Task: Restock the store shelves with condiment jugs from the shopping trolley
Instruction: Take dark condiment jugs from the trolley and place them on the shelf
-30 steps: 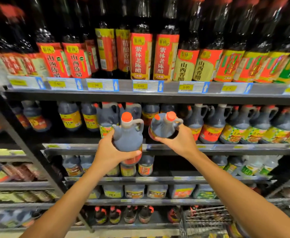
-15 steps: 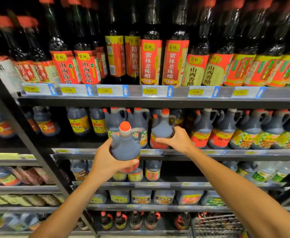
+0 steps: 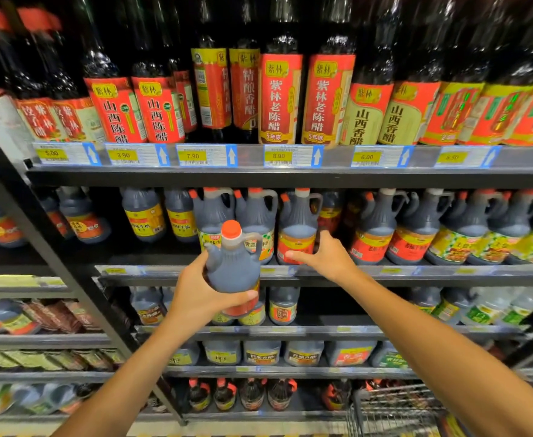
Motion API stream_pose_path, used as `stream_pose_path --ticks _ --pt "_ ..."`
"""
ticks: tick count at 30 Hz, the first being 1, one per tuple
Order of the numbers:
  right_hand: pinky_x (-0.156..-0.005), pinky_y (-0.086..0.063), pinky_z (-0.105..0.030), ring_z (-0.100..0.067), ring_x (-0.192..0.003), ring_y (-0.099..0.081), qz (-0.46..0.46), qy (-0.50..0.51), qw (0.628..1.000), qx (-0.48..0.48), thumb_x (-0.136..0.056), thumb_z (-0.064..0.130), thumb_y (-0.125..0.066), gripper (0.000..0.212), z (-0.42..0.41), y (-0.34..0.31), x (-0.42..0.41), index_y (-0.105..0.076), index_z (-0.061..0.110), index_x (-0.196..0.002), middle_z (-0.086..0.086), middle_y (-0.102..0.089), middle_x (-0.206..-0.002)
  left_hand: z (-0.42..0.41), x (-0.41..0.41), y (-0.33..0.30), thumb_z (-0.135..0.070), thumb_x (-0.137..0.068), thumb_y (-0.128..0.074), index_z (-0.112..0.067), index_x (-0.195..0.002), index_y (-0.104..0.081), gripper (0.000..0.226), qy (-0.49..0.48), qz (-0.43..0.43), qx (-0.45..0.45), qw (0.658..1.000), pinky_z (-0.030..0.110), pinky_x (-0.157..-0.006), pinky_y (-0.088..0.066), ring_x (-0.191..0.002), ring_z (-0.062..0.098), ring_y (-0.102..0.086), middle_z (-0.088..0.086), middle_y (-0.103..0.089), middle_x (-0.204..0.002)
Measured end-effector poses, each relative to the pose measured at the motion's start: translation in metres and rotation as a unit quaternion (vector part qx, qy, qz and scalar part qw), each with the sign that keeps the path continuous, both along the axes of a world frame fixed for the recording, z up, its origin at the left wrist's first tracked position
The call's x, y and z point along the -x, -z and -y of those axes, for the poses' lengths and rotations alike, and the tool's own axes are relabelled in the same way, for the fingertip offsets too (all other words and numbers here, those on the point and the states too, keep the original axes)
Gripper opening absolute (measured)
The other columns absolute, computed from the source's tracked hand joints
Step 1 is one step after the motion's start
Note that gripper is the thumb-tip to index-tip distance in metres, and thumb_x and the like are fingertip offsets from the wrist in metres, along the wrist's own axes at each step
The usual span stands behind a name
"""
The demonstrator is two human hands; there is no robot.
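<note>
My left hand (image 3: 200, 294) grips a dark grey condiment jug (image 3: 233, 263) with an orange cap and a side handle, upright in front of the middle shelf (image 3: 385, 272). A second jug (image 3: 298, 230) with a red label stands on that shelf between other jugs. My right hand (image 3: 325, 255) rests against its lower right side, thumb across the front of the label and fingers spread around it. The wire shopping trolley (image 3: 394, 408) shows at the bottom right.
The middle shelf holds a row of similar handled jugs (image 3: 416, 228) to the right and squat bottles (image 3: 145, 216) to the left. Tall vinegar bottles (image 3: 281, 96) fill the top shelf above price tags. Lower shelves carry more jugs and tubs. A black upright post (image 3: 38, 234) divides the left bay.
My right hand has pushed its jug from mid-air onto the middle shelf, where it now stands upright. My left hand has kept its jug at about the same height.
</note>
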State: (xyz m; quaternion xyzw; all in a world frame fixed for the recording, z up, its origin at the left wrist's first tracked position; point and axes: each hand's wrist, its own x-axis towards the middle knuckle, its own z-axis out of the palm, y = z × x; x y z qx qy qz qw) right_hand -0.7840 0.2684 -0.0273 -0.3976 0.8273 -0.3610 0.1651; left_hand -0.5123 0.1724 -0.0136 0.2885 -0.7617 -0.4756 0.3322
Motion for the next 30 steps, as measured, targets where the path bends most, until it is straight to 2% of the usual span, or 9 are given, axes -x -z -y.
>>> stream_pose_path --ticks 3,8,14,16,18,20,23,25,30 --pt "-0.079 -0.055 -0.037 -0.019 -0.092 -0.062 -0.031 0.014 0.999 -0.01 -0.075 0.059 -0.079 0.06 0.004 0.005 0.002 -0.054 0.012 -0.103 0.0 -0.064 -0.098 0.001 0.002 0.003 -0.059 -0.043 -0.092 -0.038 -0.109 -0.061 0.076 -0.005 -0.004 -0.005 1.0 0.019 -0.078 -0.053 -0.1 -0.007 -0.064 -0.017 -0.07 -0.11" --pt "-0.062 -0.047 -0.029 -0.016 -0.073 -0.056 -0.026 -0.001 0.999 -0.031 -0.079 0.052 -0.078 0.054 0.008 0.002 0.013 -0.054 0.006 -0.09 -0.005 -0.06 -0.083 0.003 0.004 0.008 -0.061 -0.041 -0.091 -0.034 -0.111 -0.062 0.08 -0.009 -0.008 -0.011 1.0 0.022 -0.08 -0.055 -0.103 -0.002 -0.066 -0.014 -0.07 -0.112" --pt "-0.06 -0.044 -0.029 -0.015 -0.069 -0.054 -0.026 0.014 0.999 -0.031 -0.077 0.056 -0.078 0.052 0.017 0.007 0.014 -0.051 0.011 -0.083 -0.003 -0.058 -0.077 0.0 0.008 0.009 -0.055 -0.043 -0.093 -0.035 -0.108 -0.062 0.075 -0.009 -0.004 -0.016 1.0 0.018 -0.076 -0.055 -0.101 -0.004 -0.066 -0.014 -0.071 -0.109" --pt "-0.067 -0.05 -0.033 -0.017 -0.078 -0.059 -0.013 -0.002 0.999 -0.047 -0.078 0.054 -0.078 0.052 0.015 0.007 0.015 -0.053 0.01 -0.091 -0.004 -0.062 -0.086 -0.003 0.011 0.008 -0.05 -0.045 -0.096 -0.034 -0.107 -0.062 0.072 -0.006 -0.005 -0.015 1.0 0.017 -0.074 -0.054 -0.1 -0.006 -0.065 -0.015 -0.07 -0.108" --pt "-0.089 -0.056 -0.041 -0.023 -0.106 -0.064 0.022 -0.034 0.998 -0.048 -0.076 0.047 -0.083 0.062 0.007 0.008 0.016 -0.053 0.008 -0.113 -0.009 -0.066 -0.116 -0.006 0.015 0.007 -0.043 -0.048 -0.093 -0.033 -0.106 -0.062 0.067 -0.006 -0.008 -0.016 1.0 0.016 -0.073 -0.054 -0.1 -0.007 -0.065 -0.014 -0.07 -0.108" --pt "-0.103 -0.051 -0.046 -0.027 -0.128 -0.056 0.035 -0.027 0.999 -0.013 -0.076 0.033 -0.086 0.074 -0.009 0.004 0.013 -0.046 0.007 -0.134 -0.012 -0.057 -0.14 -0.007 0.019 0.007 -0.043 -0.045 -0.096 -0.031 -0.11 -0.063 0.074 -0.008 -0.011 -0.024 1.0 0.018 -0.075 -0.055 -0.1 -0.004 -0.066 -0.013 -0.071 -0.108" --pt "-0.103 -0.052 -0.042 -0.016 -0.123 -0.061 0.021 -0.011 0.993 0.114 -0.086 0.024 -0.078 0.065 -0.04 -0.014 0.003 -0.05 0.013 -0.144 -0.004 -0.062 -0.137 -0.009 0.026 0.01 -0.051 -0.041 -0.095 -0.028 -0.113 -0.064 0.082 -0.012 -0.015 -0.046 0.999 0.023 -0.077 -0.057 -0.1 -0.002 -0.067 -0.013 -0.071 -0.109" --pt "-0.099 -0.054 -0.04 -0.008 -0.118 -0.064 0.029 -0.071 0.982 0.175 -0.092 0.028 -0.071 0.051 -0.058 -0.034 -0.01 -0.057 0.021 -0.14 0.005 -0.068 -0.128 -0.013 0.035 0.01 -0.053 -0.04 -0.093 -0.029 -0.113 -0.063 0.082 -0.003 -0.015 -0.05 0.999 0.021 -0.078 -0.057 -0.1 -0.004 -0.066 -0.014 -0.071 -0.11" --pt "-0.098 -0.053 -0.023 0.003 -0.128 -0.054 -0.055 -0.221 0.963 0.144 -0.098 0.025 -0.063 0.053 -0.084 -0.09 -0.037 -0.047 0.027 -0.149 0.013 -0.06 -0.139 -0.032 0.069 0.007 -0.036 -0.048 -0.1 -0.034 -0.111 -0.063 0.073 0.053 -0.003 -0.043 0.998 0.02 -0.077 -0.055 -0.1 -0.003 -0.066 -0.016 -0.071 -0.107"
